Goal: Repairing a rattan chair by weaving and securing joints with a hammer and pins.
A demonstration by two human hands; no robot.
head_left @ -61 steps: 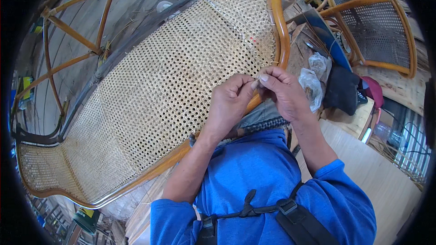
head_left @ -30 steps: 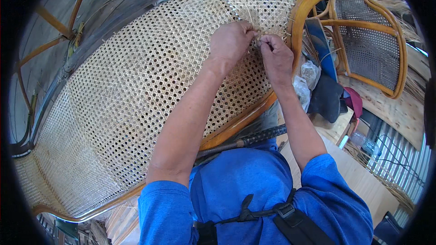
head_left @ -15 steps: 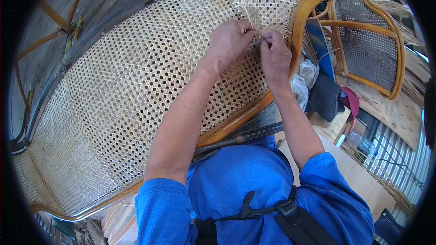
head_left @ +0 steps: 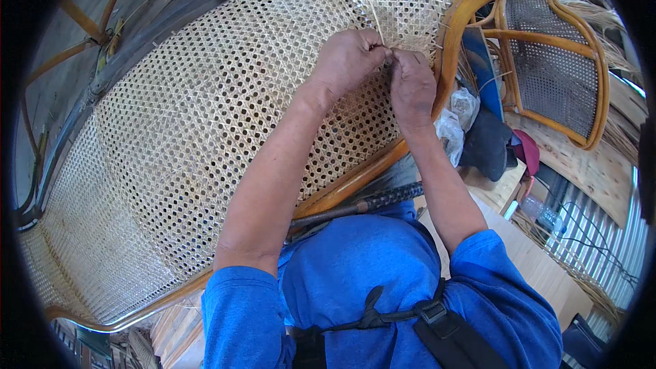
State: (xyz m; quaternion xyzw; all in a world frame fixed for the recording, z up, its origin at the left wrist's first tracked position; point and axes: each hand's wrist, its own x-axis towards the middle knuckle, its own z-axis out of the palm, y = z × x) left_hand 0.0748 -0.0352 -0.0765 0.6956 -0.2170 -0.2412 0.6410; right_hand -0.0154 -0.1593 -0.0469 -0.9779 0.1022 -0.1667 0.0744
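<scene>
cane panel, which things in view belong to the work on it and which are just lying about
Part of the work: left hand, right hand, cane panel, thin cane strand, curved wooden frame.

Apparently just lying about: clear plastic bags, dark red item, plastic bottle.

A person in a blue shirt (head_left: 369, 266) leans over a woven cane panel (head_left: 198, 116) edged by a curved, honey-brown frame (head_left: 352, 179). The left hand (head_left: 350, 60) pinches a thin, pale strand (head_left: 374, 14) above the weave, its fingertips meeting those of the right hand (head_left: 413, 85), whose grip is hidden. At right, a second cane-filled frame (head_left: 550, 44) stands near crumpled clear plastic (head_left: 449, 133).
</scene>
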